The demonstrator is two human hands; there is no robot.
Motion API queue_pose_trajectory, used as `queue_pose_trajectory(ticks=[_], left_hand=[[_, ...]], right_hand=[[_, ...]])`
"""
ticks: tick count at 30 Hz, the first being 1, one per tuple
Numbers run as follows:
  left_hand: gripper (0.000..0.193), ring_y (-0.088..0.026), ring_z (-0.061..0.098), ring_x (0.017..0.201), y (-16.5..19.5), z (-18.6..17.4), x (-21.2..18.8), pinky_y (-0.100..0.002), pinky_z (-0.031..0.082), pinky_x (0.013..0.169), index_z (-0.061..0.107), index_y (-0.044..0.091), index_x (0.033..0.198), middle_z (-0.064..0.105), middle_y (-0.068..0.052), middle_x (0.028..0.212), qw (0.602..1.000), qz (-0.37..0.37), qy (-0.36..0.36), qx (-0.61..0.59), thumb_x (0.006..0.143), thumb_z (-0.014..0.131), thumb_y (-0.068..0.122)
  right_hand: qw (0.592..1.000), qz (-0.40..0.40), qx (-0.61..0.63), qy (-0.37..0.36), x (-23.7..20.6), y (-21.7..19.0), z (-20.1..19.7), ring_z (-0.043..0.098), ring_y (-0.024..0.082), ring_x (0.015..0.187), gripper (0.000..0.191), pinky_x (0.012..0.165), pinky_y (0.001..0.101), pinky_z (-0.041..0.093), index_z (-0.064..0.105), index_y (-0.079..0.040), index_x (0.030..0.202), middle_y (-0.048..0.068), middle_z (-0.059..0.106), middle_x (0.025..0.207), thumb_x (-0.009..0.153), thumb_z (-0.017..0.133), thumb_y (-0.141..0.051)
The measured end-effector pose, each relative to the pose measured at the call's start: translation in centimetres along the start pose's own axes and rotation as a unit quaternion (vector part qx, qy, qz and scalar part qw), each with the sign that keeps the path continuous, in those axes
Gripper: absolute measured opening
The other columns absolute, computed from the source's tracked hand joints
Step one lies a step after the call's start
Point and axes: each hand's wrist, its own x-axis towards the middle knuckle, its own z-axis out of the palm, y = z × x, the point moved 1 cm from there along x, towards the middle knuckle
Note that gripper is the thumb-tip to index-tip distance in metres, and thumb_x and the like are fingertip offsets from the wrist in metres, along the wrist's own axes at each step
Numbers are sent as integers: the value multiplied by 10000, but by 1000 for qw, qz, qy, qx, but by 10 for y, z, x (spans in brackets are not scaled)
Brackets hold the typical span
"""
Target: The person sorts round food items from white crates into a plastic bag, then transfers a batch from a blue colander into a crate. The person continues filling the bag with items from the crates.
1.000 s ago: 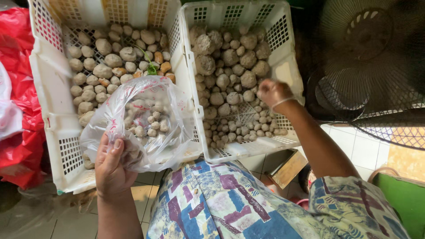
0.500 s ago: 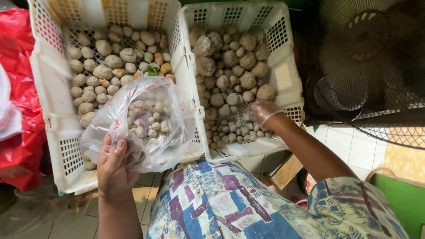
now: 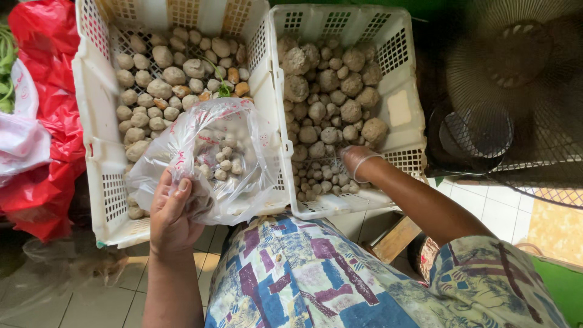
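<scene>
Left hand (image 3: 172,214): fingers curled tight around the near edge of a clear plastic bag (image 3: 212,155), part-filled with small brown balls (bag resting over the near right corner of the left crate (image 3: 97,115)). Right hand (image 3: 358,163): fingers tucked down among the small balls (image 3: 325,173) at the near end of the right crate (image 3: 407,130), grip hidden, so cannot tell how far open. Bigger lumps heaped at that crate's far end. Red bags (image 3: 45,115) at far left; fan (image 3: 516,91) on the right.
</scene>
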Motion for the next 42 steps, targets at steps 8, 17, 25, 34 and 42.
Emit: queue_pose_trajectory(ticks=[8, 17, 25, 34, 42], left_hand=[[362, -19, 477, 682, 1, -11, 2, -176, 378, 578, 534, 9, 1396, 579, 27, 923, 998, -2, -36, -47, 1053, 618, 90], [393, -53, 588, 795, 11, 3, 4, -210, 479, 694, 513, 28, 1336, 641, 4, 976, 998, -25, 50, -3, 957, 582, 105], [454, -119, 619, 789, 3, 7, 3, -269, 521, 731, 474, 7, 1343, 622, -48, 951, 979, -60, 192, 28, 893, 470, 69], [381, -101, 524, 735, -6, -13, -10, -257, 435, 653, 521, 6, 1399, 586, -18, 920, 997, 32, 59, 45, 1036, 578, 107], [446, -96, 554, 781, -3, -3, -9, -248, 458, 693, 517, -30, 1477, 611, -18, 978, 998, 42, 46, 29, 1057, 616, 82]], right_hand=[[999, 28, -13, -39, 11, 3, 9, 708, 354, 1070, 228, 942, 429, 562, 771, -76, 1028, 206, 734, 1134, 837, 655, -120], [971, 39, 237, 6, -28, -25, -60, 649, 304, 1146, 234, 1011, 459, 516, 691, -125, 1104, 128, 695, 1249, 962, 634, -301], [864, -220, 437, 120, -83, -130, -140, 710, 164, 981, 561, 902, 287, 591, 527, -86, 1429, 86, 727, 1104, 917, 721, -206], [908, 28, 402, 113, -76, -9, -56, 707, 239, 1026, 310, 910, 364, 572, 673, -73, 1233, 127, 732, 1165, 980, 591, -233], [967, 147, 205, 40, -50, 58, 8, 657, 336, 1098, 362, 992, 417, 522, 666, -116, 1297, 173, 678, 1240, 937, 688, -141]])
